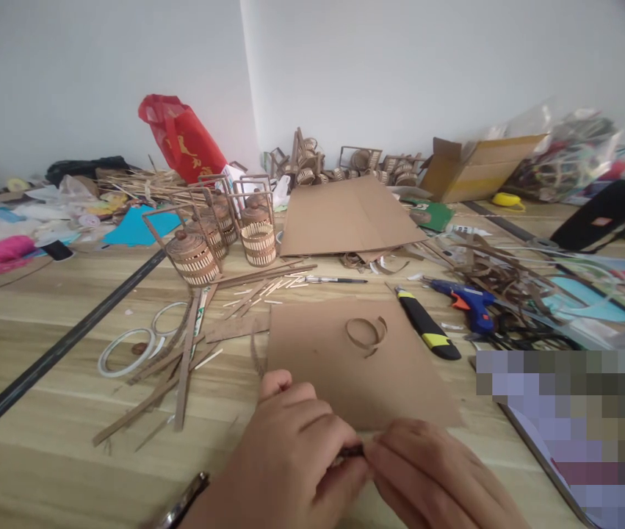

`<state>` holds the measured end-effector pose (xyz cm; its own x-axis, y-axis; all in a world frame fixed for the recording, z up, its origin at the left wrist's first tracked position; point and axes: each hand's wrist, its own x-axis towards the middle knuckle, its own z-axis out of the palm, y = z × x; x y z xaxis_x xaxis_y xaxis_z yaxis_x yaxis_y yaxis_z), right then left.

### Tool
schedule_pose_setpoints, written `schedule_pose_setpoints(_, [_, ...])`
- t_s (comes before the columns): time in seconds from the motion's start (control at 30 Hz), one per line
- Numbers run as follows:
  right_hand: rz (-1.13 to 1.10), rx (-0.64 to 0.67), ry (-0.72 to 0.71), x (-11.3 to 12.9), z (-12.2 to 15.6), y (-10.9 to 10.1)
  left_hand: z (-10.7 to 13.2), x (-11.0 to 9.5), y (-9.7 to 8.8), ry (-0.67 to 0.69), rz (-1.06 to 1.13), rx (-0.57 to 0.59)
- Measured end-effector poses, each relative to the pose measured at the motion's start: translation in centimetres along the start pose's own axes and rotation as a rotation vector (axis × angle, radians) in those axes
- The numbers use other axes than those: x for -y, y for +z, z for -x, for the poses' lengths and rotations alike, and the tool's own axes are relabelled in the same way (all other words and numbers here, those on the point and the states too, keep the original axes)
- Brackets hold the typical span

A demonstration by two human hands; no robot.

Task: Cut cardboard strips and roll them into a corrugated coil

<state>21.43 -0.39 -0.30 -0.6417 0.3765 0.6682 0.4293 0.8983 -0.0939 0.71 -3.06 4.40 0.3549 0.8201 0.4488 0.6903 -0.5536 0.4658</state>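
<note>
Close to the bottom edge, my left hand (304,441) and my right hand (433,470) meet with their fingertips pinched together. A small dark brown piece (352,451) shows between them, mostly hidden by the fingers; its exact kind does not show. Just beyond my hands lies a flat cardboard sheet (323,353), and on it a curled brown strip (364,334). A black and yellow utility knife (427,327) lies along the sheet's right edge. To the left are long brown cardboard strips (183,382) and two white tape rings (128,356).
Small baskets with handles (194,257) stand at the back left. A larger cardboard sheet (345,217) lies behind the work area. Right of the knife are a blue glue gun (474,301) and tangled brown strips (488,272). A pen (339,280) lies across the middle.
</note>
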Motion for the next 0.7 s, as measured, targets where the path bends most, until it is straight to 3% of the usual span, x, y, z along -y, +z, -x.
schedule_pose_setpoints(0.1, [0.182, -0.059, -0.05, 0.1, 0.0, 0.9, 0.2, 0.1, 1.4, -0.014, -0.094, -0.099])
schedule_pose_setpoints(0.2, [0.224, -0.085, -0.075, 0.3, -0.7, 0.9, 0.4, 0.0, 2.3, -0.025, -0.144, -0.136])
schedule_pose_setpoints(0.33, [0.265, 0.029, -0.106, 0.7, -2.0, -0.6, 0.4, -0.2, 2.8, -0.032, -0.18, -0.151])
schedule_pose_setpoints(0.43, [0.293, 0.038, -0.105, 0.9, -2.7, -1.2, 0.5, -0.3, 2.8, -0.016, -0.189, -0.126])
schedule_pose_setpoints(0.6, [-0.007, -0.085, -0.012, 0.5, -2.4, -0.3, 0.7, 0.2, 2.8, 0.037, -0.084, -0.171])
schedule_pose_setpoints(0.7, [-0.223, -0.125, 0.041, 0.6, -1.8, -0.3, 0.6, 0.6, 2.3, 0.087, 0.103, -0.107])
